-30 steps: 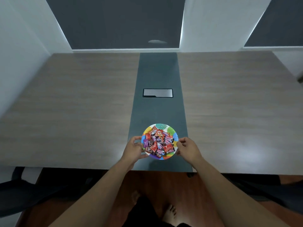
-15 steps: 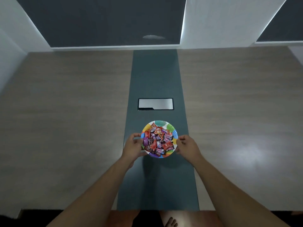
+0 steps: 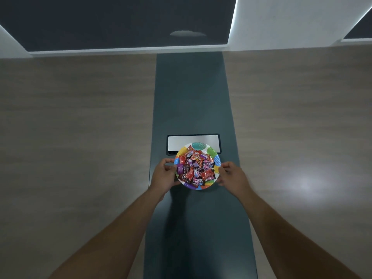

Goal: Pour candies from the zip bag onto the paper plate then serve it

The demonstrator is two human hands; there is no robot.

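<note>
Both hands grip the paper plate [image 3: 211, 151] of candies [image 3: 194, 167], left hand [image 3: 164, 175] and right hand [image 3: 231, 175] on opposite rims, its far edge covering part of the table's silver hatch [image 3: 181, 143]; wrapper lettering is unreadable.

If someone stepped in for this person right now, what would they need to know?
Left hand: gripping the left rim of the round, multicoloured paper plate.
Right hand: gripping its right rim.
Plate: over the table's dark centre strip, its far edge overlapping the silver rectangular hatch.
Done: red and purple wrapped candies are heaped on it.
The zip bag is out of view.
Left: set the plate down to serve, then let go.
</note>
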